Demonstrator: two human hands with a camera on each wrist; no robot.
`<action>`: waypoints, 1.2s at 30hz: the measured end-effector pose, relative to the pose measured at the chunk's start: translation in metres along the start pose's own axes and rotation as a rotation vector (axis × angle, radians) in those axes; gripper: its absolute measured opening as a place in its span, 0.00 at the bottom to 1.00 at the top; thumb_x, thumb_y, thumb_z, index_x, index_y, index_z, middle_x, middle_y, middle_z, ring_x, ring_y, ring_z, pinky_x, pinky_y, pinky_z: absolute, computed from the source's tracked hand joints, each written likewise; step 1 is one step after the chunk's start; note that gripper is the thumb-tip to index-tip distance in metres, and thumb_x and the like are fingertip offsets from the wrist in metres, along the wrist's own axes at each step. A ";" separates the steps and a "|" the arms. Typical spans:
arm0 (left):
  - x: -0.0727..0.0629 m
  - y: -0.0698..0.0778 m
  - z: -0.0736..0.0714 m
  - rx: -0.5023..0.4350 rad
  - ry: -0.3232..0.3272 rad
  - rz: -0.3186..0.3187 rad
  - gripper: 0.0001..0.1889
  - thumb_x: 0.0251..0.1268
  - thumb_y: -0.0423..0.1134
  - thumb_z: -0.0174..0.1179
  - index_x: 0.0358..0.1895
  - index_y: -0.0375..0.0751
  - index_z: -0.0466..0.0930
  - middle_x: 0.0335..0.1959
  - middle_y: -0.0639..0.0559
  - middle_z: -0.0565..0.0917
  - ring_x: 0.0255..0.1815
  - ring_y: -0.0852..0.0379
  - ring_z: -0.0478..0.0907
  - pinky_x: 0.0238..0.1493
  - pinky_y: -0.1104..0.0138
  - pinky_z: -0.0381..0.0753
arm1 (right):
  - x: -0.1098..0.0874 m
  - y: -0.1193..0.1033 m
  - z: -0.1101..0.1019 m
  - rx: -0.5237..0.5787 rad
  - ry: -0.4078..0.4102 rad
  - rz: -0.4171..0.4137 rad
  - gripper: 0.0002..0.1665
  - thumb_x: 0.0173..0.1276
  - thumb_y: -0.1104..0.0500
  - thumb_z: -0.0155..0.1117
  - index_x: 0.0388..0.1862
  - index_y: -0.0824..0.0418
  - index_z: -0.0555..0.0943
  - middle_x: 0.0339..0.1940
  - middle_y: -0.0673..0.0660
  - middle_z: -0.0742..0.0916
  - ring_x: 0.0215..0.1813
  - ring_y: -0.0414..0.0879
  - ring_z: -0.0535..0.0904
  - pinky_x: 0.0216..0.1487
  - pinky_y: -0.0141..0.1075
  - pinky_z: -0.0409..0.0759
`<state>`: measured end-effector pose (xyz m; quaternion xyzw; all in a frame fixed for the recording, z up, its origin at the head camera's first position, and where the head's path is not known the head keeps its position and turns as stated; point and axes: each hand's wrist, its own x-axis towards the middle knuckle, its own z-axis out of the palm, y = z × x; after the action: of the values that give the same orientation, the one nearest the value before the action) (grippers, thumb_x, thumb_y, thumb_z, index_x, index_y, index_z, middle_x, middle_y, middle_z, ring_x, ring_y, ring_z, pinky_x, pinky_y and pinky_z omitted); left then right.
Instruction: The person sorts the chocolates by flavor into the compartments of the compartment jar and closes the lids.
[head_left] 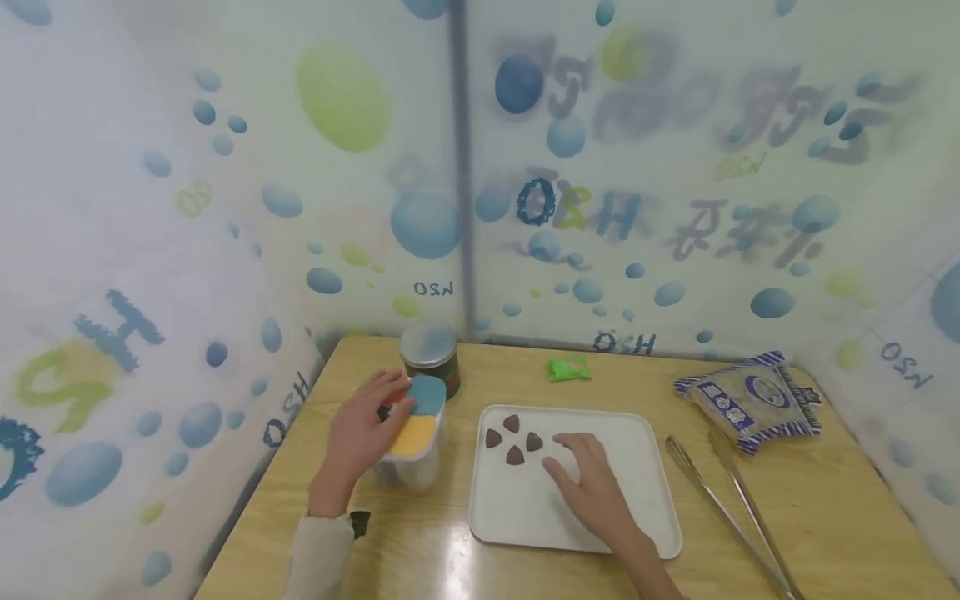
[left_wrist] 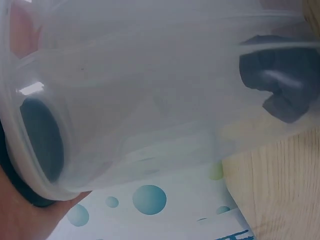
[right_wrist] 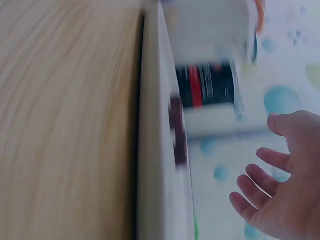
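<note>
My left hand (head_left: 365, 429) rests on the lid of a clear plastic container (head_left: 420, 471), fingers and thumb over its top. The lid shows blue, yellow, orange and dark sections. Through the container's wall (left_wrist: 150, 100), in the left wrist view, a dark lump (left_wrist: 280, 75) is visible near the base. Over a white tray (head_left: 547, 517) my right hand (head_left: 592, 492) hovers, its fingers spread and holding nothing. Several dark brown, chocolate-like pointed pieces (head_left: 514, 455) stand grouped at the tray's left, just beyond the right fingertips.
Behind the container stands a dark tin (head_left: 450, 375) with a silvery lid. A small green packet (head_left: 569, 369) lies at the back. Metal tongs (head_left: 731, 508) lie right of the tray, near a blue-and-white plastic bag (head_left: 750, 400). Patterned curtains (head_left: 637, 250) enclose the table (head_left: 420, 558).
</note>
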<state>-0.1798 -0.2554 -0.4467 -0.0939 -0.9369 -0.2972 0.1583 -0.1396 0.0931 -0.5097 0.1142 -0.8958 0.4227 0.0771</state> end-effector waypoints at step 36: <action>0.002 0.001 0.002 0.004 0.019 0.043 0.21 0.70 0.46 0.62 0.60 0.39 0.81 0.67 0.40 0.77 0.73 0.38 0.67 0.68 0.39 0.68 | 0.043 -0.120 0.148 0.877 -0.090 0.080 0.42 0.75 0.46 0.51 0.81 0.51 0.46 0.81 0.59 0.54 0.78 0.61 0.55 0.72 0.61 0.64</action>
<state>-0.1818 -0.2536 -0.4471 -0.1107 -0.9337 -0.2930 0.1737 -0.1550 -0.1014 -0.5043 0.1198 -0.6379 0.7600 -0.0342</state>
